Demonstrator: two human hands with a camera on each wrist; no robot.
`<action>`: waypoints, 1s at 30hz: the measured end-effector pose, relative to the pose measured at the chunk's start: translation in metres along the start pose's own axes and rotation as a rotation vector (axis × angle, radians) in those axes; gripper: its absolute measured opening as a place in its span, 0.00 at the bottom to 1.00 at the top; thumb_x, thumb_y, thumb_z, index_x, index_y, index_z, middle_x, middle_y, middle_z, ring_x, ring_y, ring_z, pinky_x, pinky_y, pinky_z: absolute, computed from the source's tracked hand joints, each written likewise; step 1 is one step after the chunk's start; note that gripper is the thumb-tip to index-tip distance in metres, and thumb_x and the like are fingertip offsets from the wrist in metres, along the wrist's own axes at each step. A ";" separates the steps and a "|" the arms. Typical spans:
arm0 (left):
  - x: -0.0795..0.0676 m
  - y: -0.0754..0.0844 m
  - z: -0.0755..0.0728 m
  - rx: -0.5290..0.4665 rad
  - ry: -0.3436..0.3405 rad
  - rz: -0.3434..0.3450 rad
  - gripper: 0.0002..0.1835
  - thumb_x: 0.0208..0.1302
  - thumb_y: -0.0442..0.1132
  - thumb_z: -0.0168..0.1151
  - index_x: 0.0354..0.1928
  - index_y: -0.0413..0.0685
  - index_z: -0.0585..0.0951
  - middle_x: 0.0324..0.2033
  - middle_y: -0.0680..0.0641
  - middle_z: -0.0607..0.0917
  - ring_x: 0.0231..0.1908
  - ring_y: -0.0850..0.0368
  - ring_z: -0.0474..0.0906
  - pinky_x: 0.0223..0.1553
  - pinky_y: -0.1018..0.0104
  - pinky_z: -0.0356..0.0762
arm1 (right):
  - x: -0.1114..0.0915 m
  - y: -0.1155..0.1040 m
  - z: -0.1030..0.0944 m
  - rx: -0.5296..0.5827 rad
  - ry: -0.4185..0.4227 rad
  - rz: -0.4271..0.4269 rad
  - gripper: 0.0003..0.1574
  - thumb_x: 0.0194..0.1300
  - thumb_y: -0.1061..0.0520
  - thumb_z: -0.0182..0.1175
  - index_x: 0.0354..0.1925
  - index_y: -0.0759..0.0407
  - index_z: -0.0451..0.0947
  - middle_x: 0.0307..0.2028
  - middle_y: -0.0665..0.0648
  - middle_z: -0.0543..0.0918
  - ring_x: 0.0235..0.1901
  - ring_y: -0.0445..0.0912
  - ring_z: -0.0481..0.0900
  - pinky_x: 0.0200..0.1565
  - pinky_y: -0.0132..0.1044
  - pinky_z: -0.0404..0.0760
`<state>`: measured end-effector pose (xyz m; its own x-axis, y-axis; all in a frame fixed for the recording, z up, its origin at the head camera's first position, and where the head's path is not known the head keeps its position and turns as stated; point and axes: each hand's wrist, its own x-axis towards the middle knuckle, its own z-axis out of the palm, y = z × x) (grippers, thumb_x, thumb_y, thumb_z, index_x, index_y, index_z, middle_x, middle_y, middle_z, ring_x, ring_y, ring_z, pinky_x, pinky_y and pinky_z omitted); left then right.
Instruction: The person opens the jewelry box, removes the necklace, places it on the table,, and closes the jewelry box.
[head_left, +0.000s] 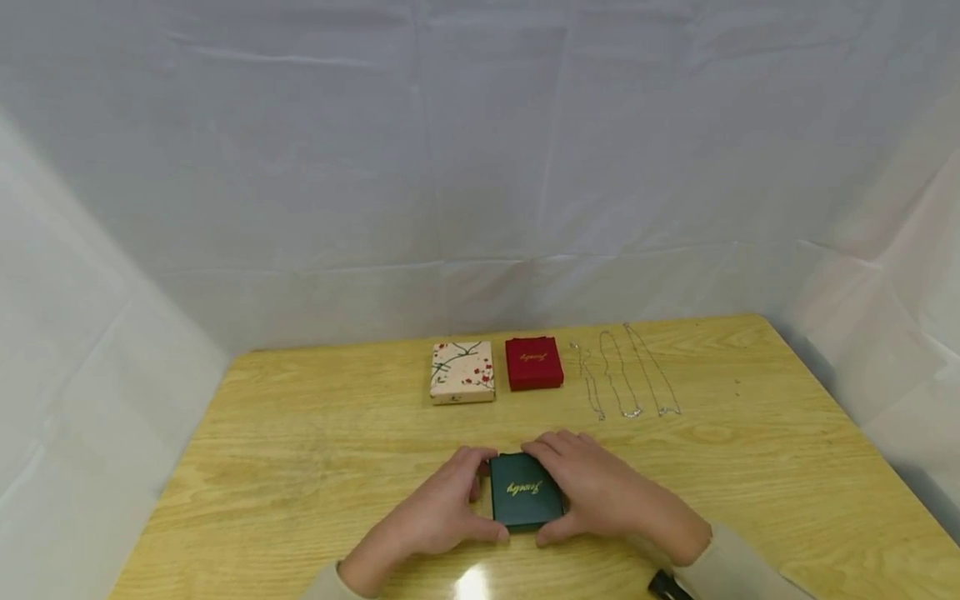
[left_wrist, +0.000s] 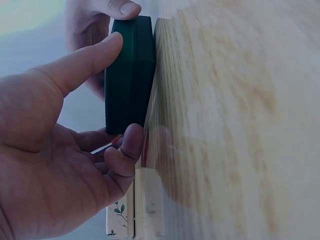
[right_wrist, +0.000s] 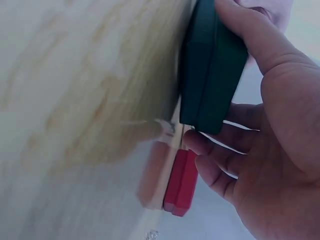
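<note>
A dark green jewelry box (head_left: 527, 492) with gold lettering lies closed on the table near its front, between both hands. My left hand (head_left: 442, 504) grips it from the left, thumb at the near edge and fingers at the far edge. From the right, my right hand (head_left: 600, 487) holds the same box, its thumb at the near corner and fingers over the far corner. In the left wrist view the left thumb presses on the side of the green box (left_wrist: 131, 75). The right wrist view shows the right thumb against the green box (right_wrist: 212, 70), fingers curled behind it.
Behind the green box stand a cream floral box (head_left: 462, 372) and a red jewelry box (head_left: 534, 363). To their right, several thin chain necklaces (head_left: 630, 375) lie stretched out on the wooden table (head_left: 300, 467). White cloth (head_left: 480, 167) hangs around the back and sides.
</note>
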<state>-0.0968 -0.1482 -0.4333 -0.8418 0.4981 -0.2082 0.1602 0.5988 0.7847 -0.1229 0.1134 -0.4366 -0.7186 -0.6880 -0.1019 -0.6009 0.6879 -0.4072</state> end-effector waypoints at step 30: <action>0.002 -0.001 -0.001 -0.037 0.058 -0.008 0.56 0.54 0.47 0.85 0.79 0.38 0.62 0.60 0.44 0.76 0.46 0.52 0.73 0.47 0.58 0.75 | 0.002 0.015 -0.007 -0.055 0.041 0.034 0.64 0.52 0.26 0.78 0.75 0.56 0.71 0.66 0.55 0.77 0.64 0.50 0.72 0.70 0.55 0.70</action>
<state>-0.0991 -0.1484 -0.4338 -0.8716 0.4553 -0.1815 0.1350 0.5790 0.8041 -0.1358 0.1242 -0.4371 -0.7517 -0.6549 -0.0771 -0.5935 0.7229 -0.3538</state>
